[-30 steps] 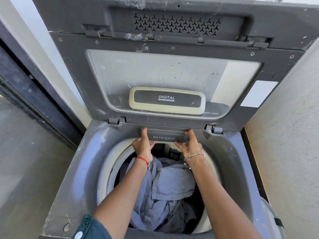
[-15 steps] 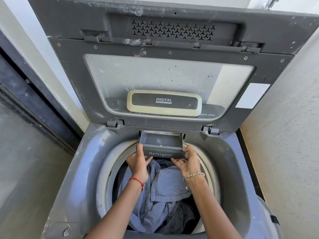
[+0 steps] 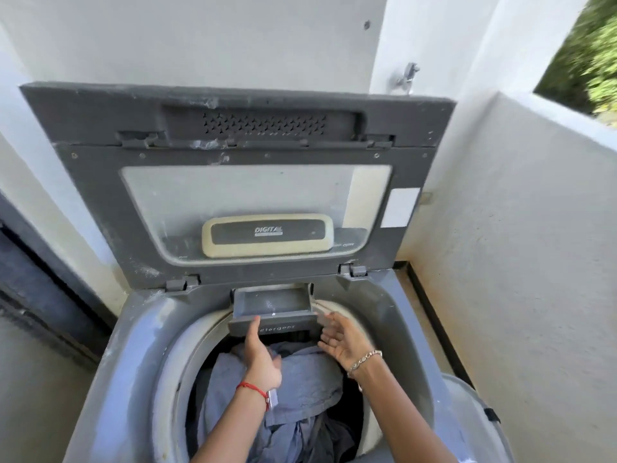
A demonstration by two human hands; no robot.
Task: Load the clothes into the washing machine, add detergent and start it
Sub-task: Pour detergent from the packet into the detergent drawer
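The grey top-loading washing machine (image 3: pixel 143 332) stands with its lid (image 3: pixel 253 182) raised against the wall. Its detergent drawer (image 3: pixel 272 304) is pulled out over the drum and looks bare inside. Blue-grey clothes (image 3: pixel 300 389) fill the drum below. My left hand (image 3: pixel 262 355) reaches up with straight fingers, the fingertips touching the drawer's front panel at its left part. My right hand (image 3: pixel 340 339) hovers palm-up, fingers relaxed, just off the drawer's right corner and apart from it.
A white wall rises behind the lid, with a metal tap (image 3: pixel 405 76) at the upper right. A low white parapet (image 3: pixel 521 202) runs close along the machine's right side. A dark door frame (image 3: pixel 40 289) is at the left. A grey rounded object (image 3: pixel 480 416) sits at lower right.
The drawer went from shut to pulled out over the drum. Both hands have let go of its front; the right has come away. The camera tilted up, showing more wall.
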